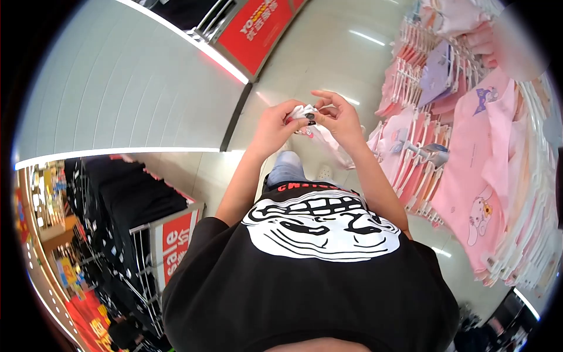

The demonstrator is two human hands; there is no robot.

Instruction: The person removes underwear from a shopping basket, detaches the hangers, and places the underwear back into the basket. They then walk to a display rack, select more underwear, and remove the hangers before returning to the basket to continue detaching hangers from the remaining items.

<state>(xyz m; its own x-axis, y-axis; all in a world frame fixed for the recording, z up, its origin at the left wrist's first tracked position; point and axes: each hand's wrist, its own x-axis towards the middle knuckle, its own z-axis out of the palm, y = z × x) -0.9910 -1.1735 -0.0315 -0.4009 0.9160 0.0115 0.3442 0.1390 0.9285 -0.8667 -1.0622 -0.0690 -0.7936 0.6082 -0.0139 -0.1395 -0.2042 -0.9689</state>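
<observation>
I am pinching a small white garment (305, 112) between both hands in front of my chest: my left hand (274, 126) is gripping its bunched left edge, and my right hand (340, 120) is curling its fingers over the other side, with cloth hanging below. Just to my right, a rack of pink children's clothes (469, 170) is hanging on hangers. To my left, a red sale sign (177, 243) is standing by dark clothing.

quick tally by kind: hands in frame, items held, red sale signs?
Wearer's hands: 2, left hand and right hand
Other person's hand: 1, at the pink garment rack
Held items: 1, white cloth piece, pinched by both hands
Red sale signs: 2
Total: 6
</observation>
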